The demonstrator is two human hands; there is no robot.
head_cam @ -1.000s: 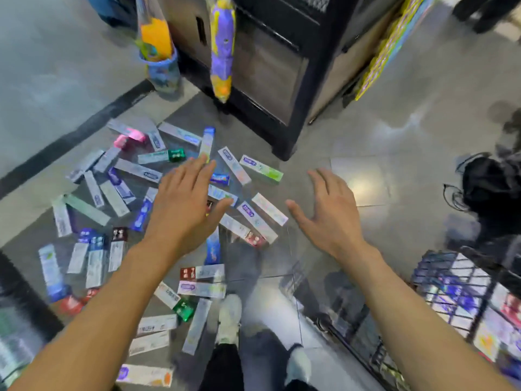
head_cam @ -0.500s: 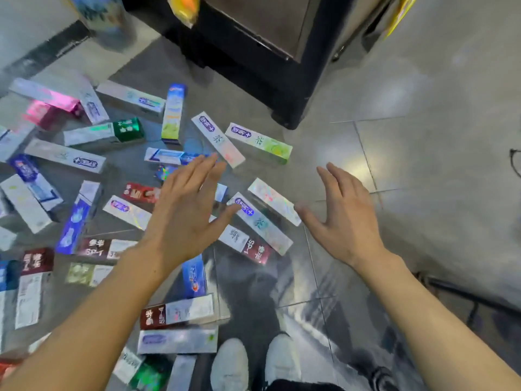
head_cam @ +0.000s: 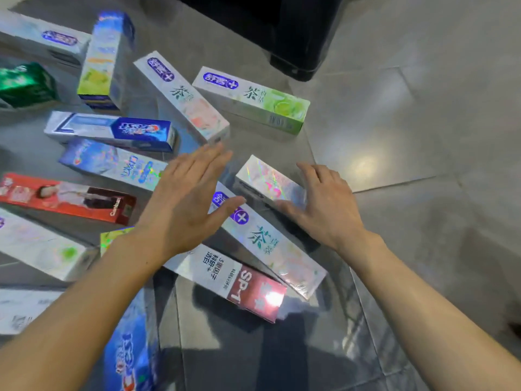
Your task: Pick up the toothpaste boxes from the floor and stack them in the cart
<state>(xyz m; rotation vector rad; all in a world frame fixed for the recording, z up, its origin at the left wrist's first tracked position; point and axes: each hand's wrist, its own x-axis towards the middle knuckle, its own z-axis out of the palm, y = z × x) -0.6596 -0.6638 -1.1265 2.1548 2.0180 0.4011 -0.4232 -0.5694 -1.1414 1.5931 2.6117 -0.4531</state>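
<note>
Several toothpaste boxes lie scattered on the grey tiled floor. My right hand (head_cam: 324, 207) is spread over the near end of a shiny holographic box (head_cam: 267, 179), its thumb at the box's side, fingers slightly bent. My left hand (head_cam: 186, 204) hovers flat with straight fingers just left of it, above a long white tea-print box (head_cam: 270, 246). A white and red SP-1 box (head_cam: 234, 280) lies below the hands. A green-ended box (head_cam: 253, 98) and a pink-ended box (head_cam: 183, 94) lie beyond. The cart is out of view.
A black cabinet base (head_cam: 293, 38) stands at the top centre. More boxes fill the left: a blue Crest box (head_cam: 112, 131), a red box (head_cam: 64, 198), a green box (head_cam: 25, 83). Bare floor tiles (head_cam: 423, 136) stretch to the right.
The view has dropped much closer to the floor. Both hands have come down towards the boxes, and the right hand now reaches the holographic box.
</note>
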